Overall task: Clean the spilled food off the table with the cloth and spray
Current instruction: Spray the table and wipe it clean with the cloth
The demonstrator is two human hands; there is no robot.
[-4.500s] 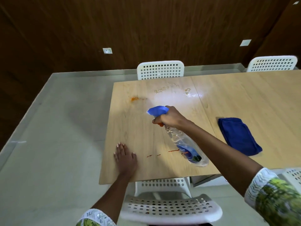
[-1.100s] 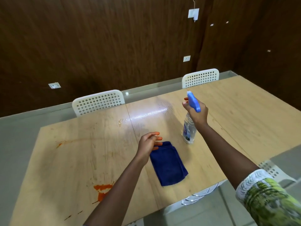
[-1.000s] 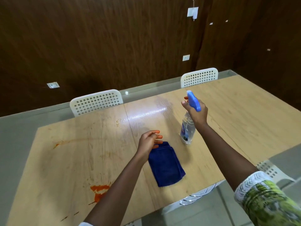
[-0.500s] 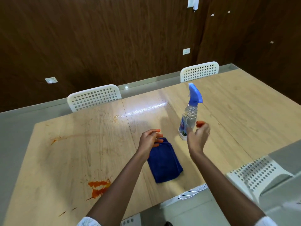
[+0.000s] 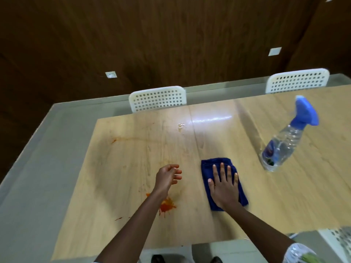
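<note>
The wide, pale wood-grain desk (image 5: 218, 221) carries everything, and its top shows faint orange streaks toward the far left with a bright reflected glare near the middle seam. Behind it rises a dark brown wood-panelled wall (image 5: 171, 35), with a grey floor (image 5: 38, 168) to the left and two white perforated plastic chairs (image 5: 157, 98) at the far edge.

The clear plastic spray bottle with a blue trigger head (image 5: 284, 141) stands free on the desk, well apart to the right, no hand on it. The folded dark blue cloth (image 5: 208, 167) lies near the front centre, and the right hand (image 5: 224, 185) rests flat on it, fingers straight and spread. The left hand (image 5: 167, 179) hovers beside the cloth with loosely curled fingers, gripping nothing.

The orange-red splatter of spilled food (image 5: 167, 205) sits near the front edge, partly under the left forearm, left of the cloth.

The wiping step appears to be starting. The next move likely calls for sliding the cloth leftward under pressure across the splatter, then the fainter far streaks.
</note>
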